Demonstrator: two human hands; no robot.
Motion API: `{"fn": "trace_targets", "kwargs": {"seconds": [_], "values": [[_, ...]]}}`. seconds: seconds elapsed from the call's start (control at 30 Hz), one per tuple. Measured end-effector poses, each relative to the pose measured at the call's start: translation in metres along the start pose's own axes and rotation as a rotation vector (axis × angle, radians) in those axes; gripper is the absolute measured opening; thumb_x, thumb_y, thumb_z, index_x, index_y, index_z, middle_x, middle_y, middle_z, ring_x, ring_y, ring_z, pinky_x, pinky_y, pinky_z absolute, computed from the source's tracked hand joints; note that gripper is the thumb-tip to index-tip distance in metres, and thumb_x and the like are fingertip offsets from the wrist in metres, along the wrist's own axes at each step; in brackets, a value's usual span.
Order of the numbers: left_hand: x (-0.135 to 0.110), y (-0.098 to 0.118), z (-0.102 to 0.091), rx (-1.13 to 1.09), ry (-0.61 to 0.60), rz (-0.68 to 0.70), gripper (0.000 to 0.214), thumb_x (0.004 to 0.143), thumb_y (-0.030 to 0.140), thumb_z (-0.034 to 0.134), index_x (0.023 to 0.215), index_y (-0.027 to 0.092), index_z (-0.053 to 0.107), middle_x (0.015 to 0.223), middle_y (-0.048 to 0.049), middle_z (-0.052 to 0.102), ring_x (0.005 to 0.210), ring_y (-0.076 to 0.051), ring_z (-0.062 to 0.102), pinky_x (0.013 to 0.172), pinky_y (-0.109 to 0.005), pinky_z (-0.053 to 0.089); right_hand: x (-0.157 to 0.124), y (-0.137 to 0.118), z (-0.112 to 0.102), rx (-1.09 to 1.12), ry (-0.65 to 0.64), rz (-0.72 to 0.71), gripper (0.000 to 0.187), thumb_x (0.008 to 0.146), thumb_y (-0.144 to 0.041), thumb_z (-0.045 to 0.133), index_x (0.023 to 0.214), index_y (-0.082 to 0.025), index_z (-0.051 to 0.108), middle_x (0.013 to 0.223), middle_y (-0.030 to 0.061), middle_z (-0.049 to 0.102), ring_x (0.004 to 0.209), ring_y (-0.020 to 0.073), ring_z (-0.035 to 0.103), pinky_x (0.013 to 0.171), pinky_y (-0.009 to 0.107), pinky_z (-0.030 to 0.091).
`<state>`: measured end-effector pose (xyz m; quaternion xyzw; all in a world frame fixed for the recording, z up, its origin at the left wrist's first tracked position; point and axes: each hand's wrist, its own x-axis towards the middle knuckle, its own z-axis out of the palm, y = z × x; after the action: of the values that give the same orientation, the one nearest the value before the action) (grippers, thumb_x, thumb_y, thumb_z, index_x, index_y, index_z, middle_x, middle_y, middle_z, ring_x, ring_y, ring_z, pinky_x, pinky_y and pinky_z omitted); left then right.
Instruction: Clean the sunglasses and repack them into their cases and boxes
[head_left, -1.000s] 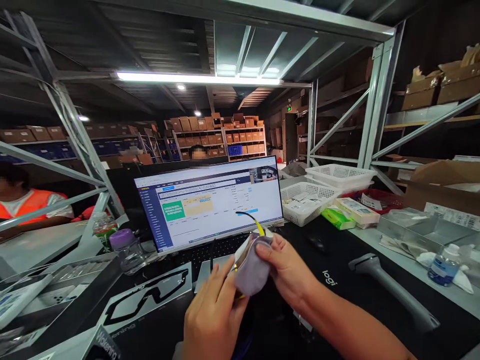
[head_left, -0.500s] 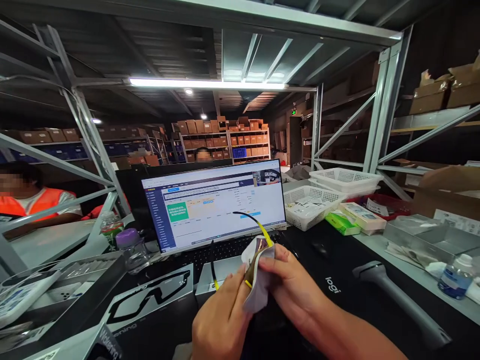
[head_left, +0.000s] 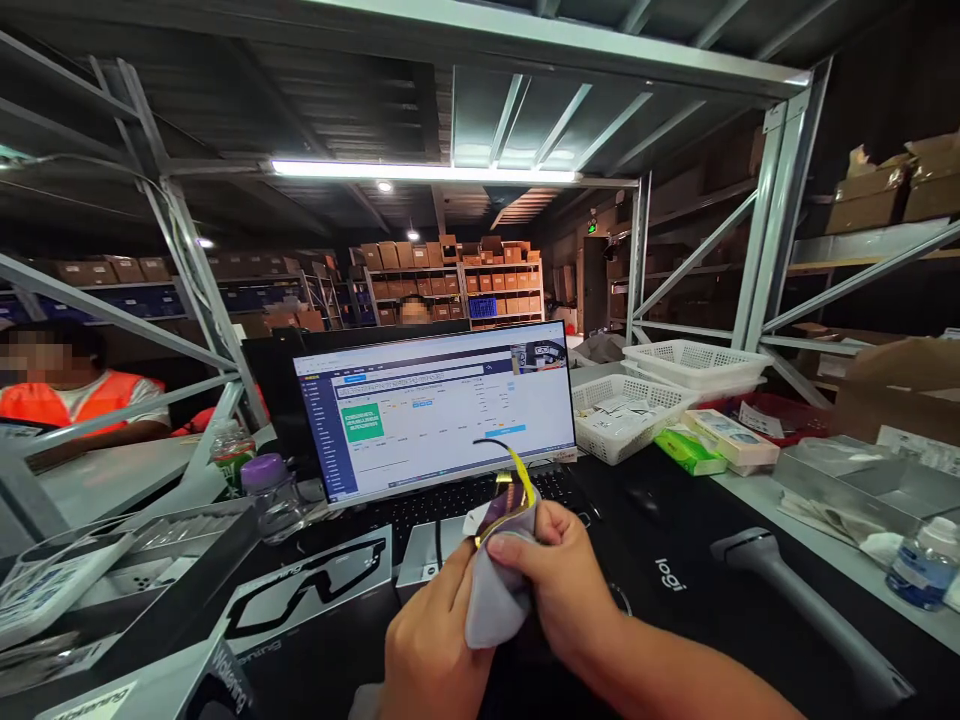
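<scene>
A pair of glasses (head_left: 504, 506) with a yellow, dark-tipped temple and a shiny purplish lens is held up in front of the monitor. My left hand (head_left: 433, 632) is closed around the near side of the glasses, its fingers partly behind a grey cloth (head_left: 496, 600). With thumb and fingers, my right hand (head_left: 571, 572) pinches the cloth against the lens, close to the base of the yellow temple. The cloth hangs below the lens and hides much of the frame. Behind my left hand lies a pale box (head_left: 421, 550).
A monitor (head_left: 442, 420) stands behind a black keyboard (head_left: 409, 512). On the right are a handheld scanner (head_left: 806, 605), white baskets (head_left: 626, 445) and a bottle (head_left: 922, 570). Glasses boxes (head_left: 315, 590) and a purple-lidded jar (head_left: 268, 500) are on the left. A person in an orange vest (head_left: 90, 405) sits beyond.
The glasses have turned, showing more of the lens. My right thumb and the cloth have shifted left across the lens, and the cloth hangs lower. The camera view has swung slightly left.
</scene>
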<state>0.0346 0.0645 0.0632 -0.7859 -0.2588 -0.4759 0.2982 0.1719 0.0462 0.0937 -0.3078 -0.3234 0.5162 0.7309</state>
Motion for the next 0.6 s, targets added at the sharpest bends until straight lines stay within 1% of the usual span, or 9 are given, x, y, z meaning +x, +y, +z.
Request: {"fn": "trace_targets", "kwargs": {"seconds": [0.1, 0.17, 0.2, 0.27, 0.3, 0.4, 0.47, 0.53, 0.6], "values": [[0.010, 0.011, 0.002, -0.004, 0.079, 0.056, 0.017, 0.102, 0.019, 0.049, 0.107, 0.013, 0.063, 0.099, -0.0132, 0.076, 0.080, -0.019, 0.074, 0.071, -0.026, 0.058, 0.011, -0.031, -0.004, 0.102, -0.015, 0.110, 0.052, 0.038, -0.026, 0.095, 0.060, -0.020, 0.049, 0.061, -0.0045, 0.056, 0.060, 0.0109, 0.048, 0.061, 0.024, 0.040], [0.014, 0.016, 0.001, -0.003, 0.127, 0.093, 0.012, 0.099, 0.014, 0.054, 0.105, 0.011, 0.064, 0.097, -0.0142, 0.076, 0.085, -0.021, 0.075, 0.081, -0.029, 0.058, 0.015, -0.042, -0.006, 0.125, -0.016, 0.122, 0.050, 0.040, -0.028, 0.095, 0.063, -0.020, 0.052, 0.065, -0.0036, 0.058, 0.063, 0.0123, 0.051, 0.064, 0.025, 0.042], [0.015, 0.017, 0.000, -0.003, 0.134, 0.108, 0.011, 0.098, 0.012, 0.056, 0.105, 0.010, 0.064, 0.096, -0.0145, 0.076, 0.087, -0.022, 0.074, 0.085, -0.031, 0.057, 0.015, -0.043, -0.007, 0.125, -0.020, 0.117, 0.050, 0.041, -0.030, 0.095, 0.064, -0.020, 0.052, 0.065, -0.0036, 0.058, 0.063, 0.0125, 0.051, 0.064, 0.026, 0.042], [0.012, 0.014, -0.004, 0.013, 0.107, 0.128, 0.012, 0.097, 0.011, 0.057, 0.106, 0.010, 0.065, 0.096, -0.0153, 0.076, 0.090, -0.024, 0.074, 0.088, -0.034, 0.057, 0.011, -0.033, -0.006, 0.117, -0.029, 0.075, 0.053, 0.043, -0.034, 0.095, 0.063, -0.021, 0.047, 0.064, -0.0040, 0.055, 0.062, 0.0120, 0.048, 0.062, 0.025, 0.041], [0.010, 0.010, -0.006, 0.028, 0.094, 0.133, 0.012, 0.097, 0.012, 0.056, 0.106, 0.010, 0.064, 0.096, -0.0163, 0.076, 0.091, -0.025, 0.074, 0.087, -0.035, 0.058, 0.007, -0.025, -0.005, 0.107, -0.032, 0.039, 0.057, 0.044, -0.035, 0.095, 0.061, -0.021, 0.043, 0.062, -0.0048, 0.052, 0.059, 0.0111, 0.045, 0.059, 0.024, 0.039], [0.002, 0.001, -0.011, 0.058, 0.101, 0.109, 0.016, 0.097, 0.011, 0.053, 0.108, 0.008, 0.063, 0.099, -0.0200, 0.075, 0.087, -0.026, 0.075, 0.075, -0.033, 0.059, -0.006, 0.005, -0.002, 0.015, -0.021, -0.103, 0.071, 0.045, -0.035, 0.094, 0.057, -0.023, 0.025, 0.054, -0.0079, 0.037, 0.054, 0.0077, 0.029, 0.051, 0.022, 0.028], [0.000, -0.003, -0.013, 0.049, 0.109, 0.080, 0.017, 0.096, 0.010, 0.050, 0.108, 0.008, 0.063, 0.098, -0.0205, 0.075, 0.079, -0.024, 0.075, 0.067, -0.030, 0.058, -0.011, 0.018, -0.001, -0.073, -0.016, -0.171, 0.074, 0.048, -0.035, 0.092, 0.056, -0.023, 0.020, 0.052, -0.0088, 0.032, 0.053, 0.0071, 0.022, 0.049, 0.022, 0.022], [0.003, -0.005, -0.013, 0.031, 0.088, 0.046, 0.018, 0.098, 0.012, 0.047, 0.107, 0.010, 0.062, 0.097, -0.0177, 0.076, 0.073, -0.021, 0.074, 0.061, -0.028, 0.057, -0.009, 0.019, -0.001, -0.108, -0.047, -0.174, 0.074, 0.049, -0.035, 0.093, 0.055, -0.023, 0.020, 0.052, -0.0086, 0.032, 0.054, 0.0070, 0.022, 0.049, 0.022, 0.022], [0.008, -0.005, -0.013, 0.006, 0.051, 0.030, 0.019, 0.100, 0.018, 0.045, 0.108, 0.013, 0.062, 0.097, -0.0139, 0.076, 0.075, -0.021, 0.075, 0.062, -0.027, 0.058, 0.002, 0.009, -0.005, -0.069, -0.096, -0.128, 0.074, 0.050, -0.036, 0.094, 0.057, -0.023, 0.021, 0.053, -0.0084, 0.036, 0.054, 0.0070, 0.026, 0.050, 0.022, 0.025]]}}
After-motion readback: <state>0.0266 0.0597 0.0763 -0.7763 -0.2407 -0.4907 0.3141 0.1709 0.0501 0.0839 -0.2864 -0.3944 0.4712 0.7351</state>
